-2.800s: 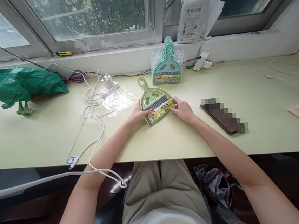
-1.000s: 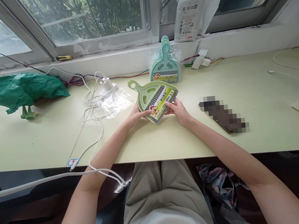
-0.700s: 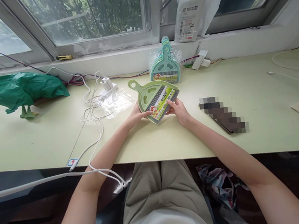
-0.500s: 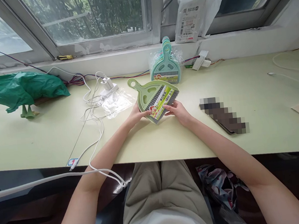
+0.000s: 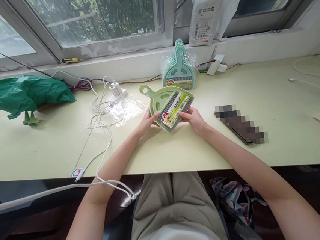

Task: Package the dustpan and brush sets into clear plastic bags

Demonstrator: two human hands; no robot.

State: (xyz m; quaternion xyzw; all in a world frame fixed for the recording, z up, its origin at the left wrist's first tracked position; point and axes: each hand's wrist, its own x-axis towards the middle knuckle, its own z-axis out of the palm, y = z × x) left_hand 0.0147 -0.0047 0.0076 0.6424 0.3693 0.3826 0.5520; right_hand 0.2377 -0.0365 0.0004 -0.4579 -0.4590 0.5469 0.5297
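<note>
A small light-green dustpan and brush set (image 5: 165,101) with a green and yellow paper label (image 5: 175,110) is held tilted above the pale desk (image 5: 38,147). My left hand (image 5: 146,122) grips its left lower edge. On the right side, my right hand (image 5: 193,118) pinches the label end, fingers closed. The handle points up and to the left.
A plastic-wrapped stack of teal dustpan sets (image 5: 178,71) stands by the window sill. An empty clear bag (image 5: 125,109), a white charger (image 5: 114,89) with cables, a green plastic bag (image 5: 24,93), a phone (image 5: 241,125) and a white parcel (image 5: 209,13) surround me.
The dustpan set was lifted off the desk and turned so its labelled edge tilts up to the right. In the last second it shifted slightly right; both hands kept hold.
</note>
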